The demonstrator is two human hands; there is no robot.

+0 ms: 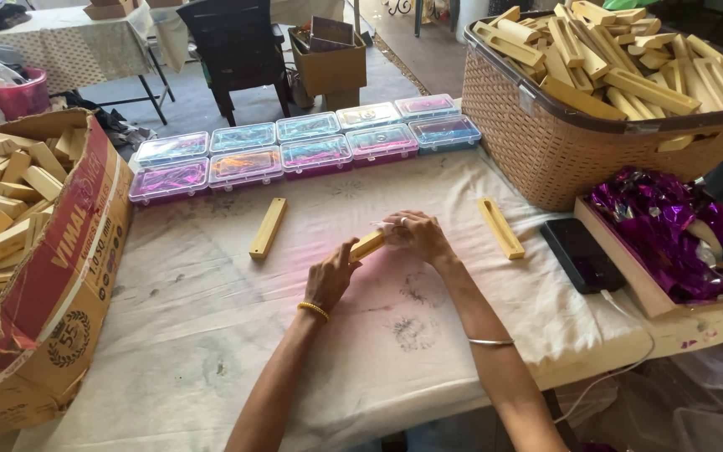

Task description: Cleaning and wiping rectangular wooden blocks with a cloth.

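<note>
White stained cloth [211,335] covered the table, open toward its near edge. Your left hand [330,280] and right hand [414,236] were together mid-table, both clamped on one wooden block [367,244]. Spare blocks lay clear on either side [268,227] [500,227]. Plastic cases [307,149] lined the far edge; cardboard box [60,276] crowded left, wicker basket [562,151] and phone [581,254] right

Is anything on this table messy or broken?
Yes. The big cardboard box on the left is torn and sagging open on its side, with wooden pieces jumbled inside. The white tablecloth has dark smudges and stains. The small plastic boxes sit neatly in two rows.
</note>
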